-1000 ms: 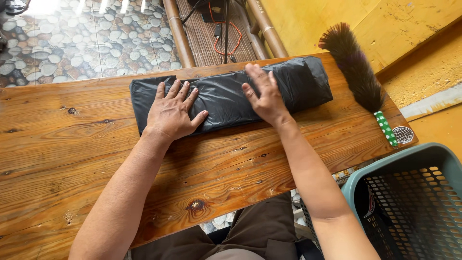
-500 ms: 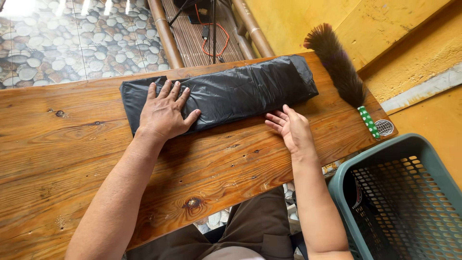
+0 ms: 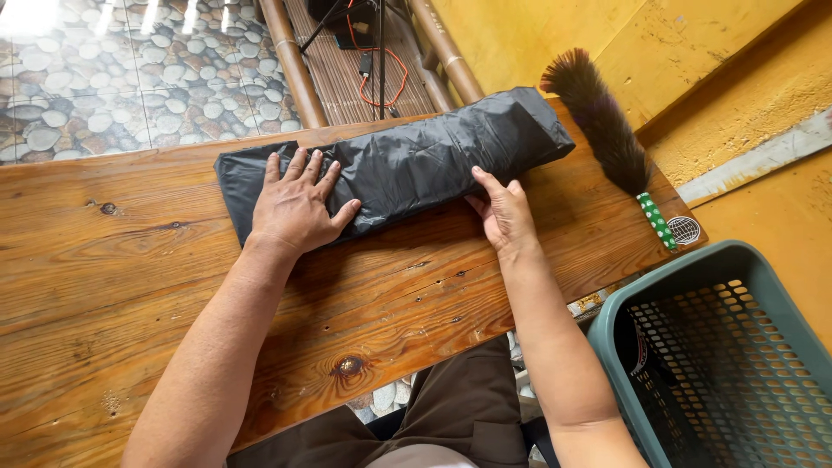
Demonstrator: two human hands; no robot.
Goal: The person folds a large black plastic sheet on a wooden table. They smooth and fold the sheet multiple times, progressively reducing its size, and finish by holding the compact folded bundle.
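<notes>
Folded black plastic bundle, flat on table

Left hand flat, right hand edge-on

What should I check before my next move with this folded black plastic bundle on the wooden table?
1. Left hand flat on the folded black plastic bundle: ok.
2. Right hand at the bundle's near edge, fingers touching it: ok.
3. Bundle lying fully on the wooden plank table: ok.
4. Dark feather duster apart from the bundle: ok.
5. Teal plastic mesh basket beside the table: ok.
6. Bundle's contents: cannot tell.
</notes>
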